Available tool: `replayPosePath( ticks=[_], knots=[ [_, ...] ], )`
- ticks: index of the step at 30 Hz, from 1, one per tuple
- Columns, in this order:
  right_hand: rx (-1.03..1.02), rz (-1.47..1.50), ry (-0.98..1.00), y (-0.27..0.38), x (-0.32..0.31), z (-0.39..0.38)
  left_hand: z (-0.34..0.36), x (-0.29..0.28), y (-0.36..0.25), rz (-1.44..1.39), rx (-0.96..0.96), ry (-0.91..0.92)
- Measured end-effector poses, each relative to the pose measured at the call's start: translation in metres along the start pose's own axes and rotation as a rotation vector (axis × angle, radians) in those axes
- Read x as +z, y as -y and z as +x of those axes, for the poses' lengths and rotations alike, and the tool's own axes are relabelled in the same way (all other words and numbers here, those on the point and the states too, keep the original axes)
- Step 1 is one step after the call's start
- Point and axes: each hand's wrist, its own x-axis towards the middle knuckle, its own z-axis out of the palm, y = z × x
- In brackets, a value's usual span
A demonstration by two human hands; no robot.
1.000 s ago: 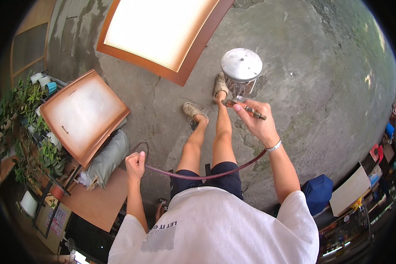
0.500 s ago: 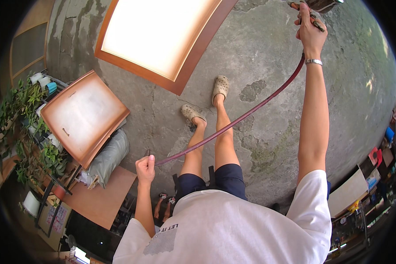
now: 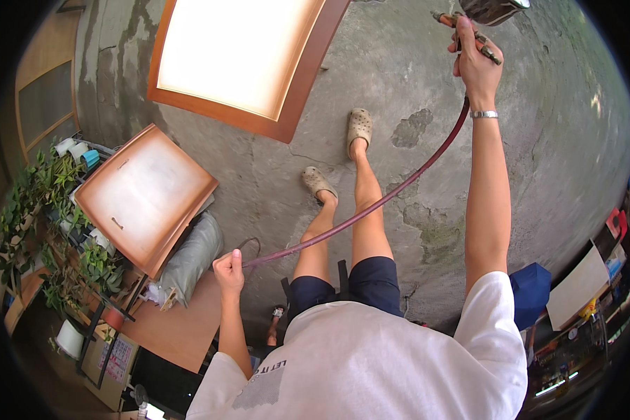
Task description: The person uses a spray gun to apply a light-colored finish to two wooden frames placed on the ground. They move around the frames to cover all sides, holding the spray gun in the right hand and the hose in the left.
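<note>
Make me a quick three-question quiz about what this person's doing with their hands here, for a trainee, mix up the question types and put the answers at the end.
1. Multiple choice: what does the right hand hold?
A) a paintbrush
B) a spray gun
C) a hammer

2. True or false: the left hand is empty.

3. Fill in the blank, left or right: the silvery wristband is worn on the person's ____ side.

Key:
1. B
2. False; it is closed around the maroon hose.
3. Right
</note>
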Motion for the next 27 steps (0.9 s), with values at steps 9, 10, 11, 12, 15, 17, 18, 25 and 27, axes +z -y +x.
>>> replayPosePath(
  ticks=[9,10,11,12,15,17,18,25,27],
  knots=[
    [0.05,-0.099,0.379,-0.006,-0.023,-0.223,-0.023,-0.039,0.064,0.073,0.158,-0.036],
    [0.042,-0.09,0.403,-0.01,-0.025,-0.242,-0.025,-0.04,0.065,0.082,0.164,-0.019],
    [0.035,-0.082,0.427,-0.014,-0.026,-0.257,-0.026,-0.037,0.065,0.102,0.145,-0.004],
    [0.025,-0.073,0.449,-0.015,-0.025,-0.271,-0.033,-0.038,0.068,0.107,0.149,0.015],
    [0.008,0.002,0.587,-0.012,-0.029,-0.293,-0.036,-0.028,0.064,0.113,0.169,0.054],
    [0.044,-0.013,0.694,-0.019,-0.033,-0.293,-0.033,-0.015,0.054,0.117,0.168,0.078],
    [0.016,-0.046,0.686,-0.026,-0.035,-0.287,-0.031,-0.007,0.046,0.113,0.167,0.089],
    [0.027,-0.052,0.495,-0.05,-0.025,-0.165,-0.02,0.041,-0.02,0.089,0.098,0.112],
    [0.025,-0.065,0.419,-0.054,-0.021,-0.118,-0.016,0.049,-0.037,0.104,0.077,0.105]
  ],
)
